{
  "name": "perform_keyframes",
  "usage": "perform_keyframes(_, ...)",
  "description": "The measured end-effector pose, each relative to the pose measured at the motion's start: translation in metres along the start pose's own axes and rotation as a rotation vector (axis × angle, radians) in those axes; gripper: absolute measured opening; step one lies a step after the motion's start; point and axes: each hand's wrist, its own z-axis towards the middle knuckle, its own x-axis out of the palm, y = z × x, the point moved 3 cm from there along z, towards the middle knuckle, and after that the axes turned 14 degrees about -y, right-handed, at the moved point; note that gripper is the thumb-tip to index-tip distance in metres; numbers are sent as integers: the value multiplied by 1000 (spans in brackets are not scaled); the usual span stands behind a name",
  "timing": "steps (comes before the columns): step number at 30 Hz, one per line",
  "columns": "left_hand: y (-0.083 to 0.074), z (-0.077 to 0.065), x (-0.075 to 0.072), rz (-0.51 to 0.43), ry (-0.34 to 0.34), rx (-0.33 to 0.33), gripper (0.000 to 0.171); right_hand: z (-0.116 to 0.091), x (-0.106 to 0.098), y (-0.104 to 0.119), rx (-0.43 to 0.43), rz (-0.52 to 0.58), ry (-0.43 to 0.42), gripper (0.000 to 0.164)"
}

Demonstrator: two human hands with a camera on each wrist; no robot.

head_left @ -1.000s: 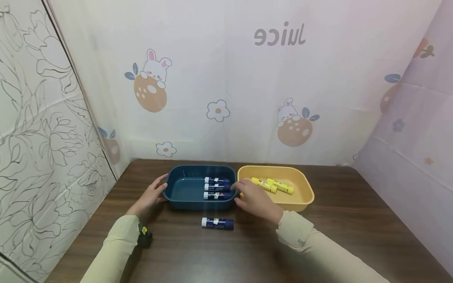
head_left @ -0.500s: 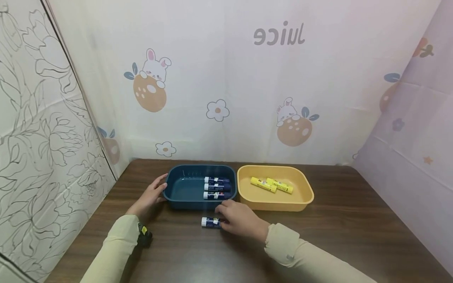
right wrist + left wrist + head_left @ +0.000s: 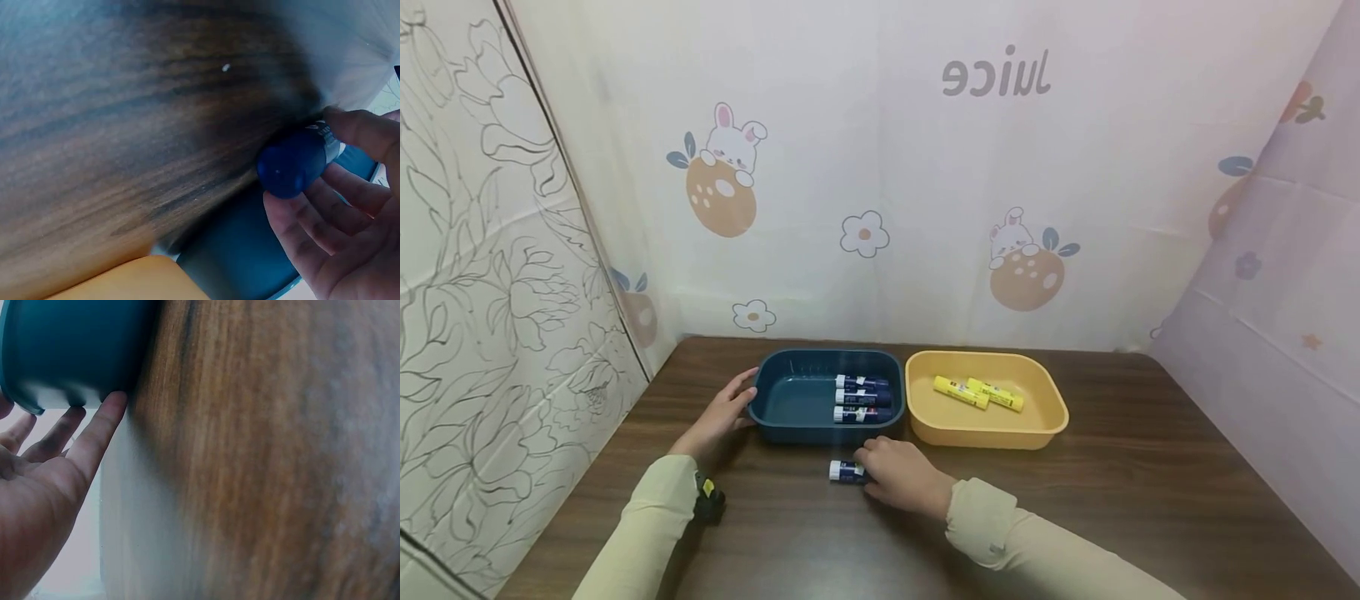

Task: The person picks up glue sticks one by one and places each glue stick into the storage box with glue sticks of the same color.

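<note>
Near the front of the blue plastic bin point(image 3: 793, 400), my right hand point(image 3: 901, 475) pinches a dark blue glue stick point(image 3: 847, 472) with a white end. The right wrist view shows the glue stick point(image 3: 290, 164) between thumb and fingers, low over the wood; whether it touches the table I cannot tell. Extended fingers of my left hand point(image 3: 718, 414) touch the blue bin's left end. In the left wrist view those fingertips press the bin's outer wall point(image 3: 75, 356). Inside the blue bin, at its right side, lie 3 blue glue sticks point(image 3: 862, 398).
A yellow bin point(image 3: 985, 437) stands right beside the blue one and holds two yellow glue sticks point(image 3: 961, 392). The brown wooden table point(image 3: 1150, 475) reaches back to a printed curtain point(image 3: 925, 167). More curtains hang at the left and right.
My right hand has moved from between the two bins, down and left, to the loose blue glue stick, and now grips it. The left hand stays at the blue bin.
</note>
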Motion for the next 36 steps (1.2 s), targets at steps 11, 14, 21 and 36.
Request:
perform_keyframes(11, -4, -2, 0, -6, 6, 5, 54, 1, 3, 1, -13, -5, -32, 19)
perform_keyframes(14, -4, -2, 0, -1, 5, -2, 54, 1, 0, 1, -18, 9, -34, 19)
perform_keyframes(21, -2, -1, 1, 12, -8, -12, 54, 1, -19, 5, -41, 41, -46, 21)
perform_keyframes(36, 0, 0, 0, 8, -13, -7, 54, 15, -64, -8, -7, 41, -144, 31)
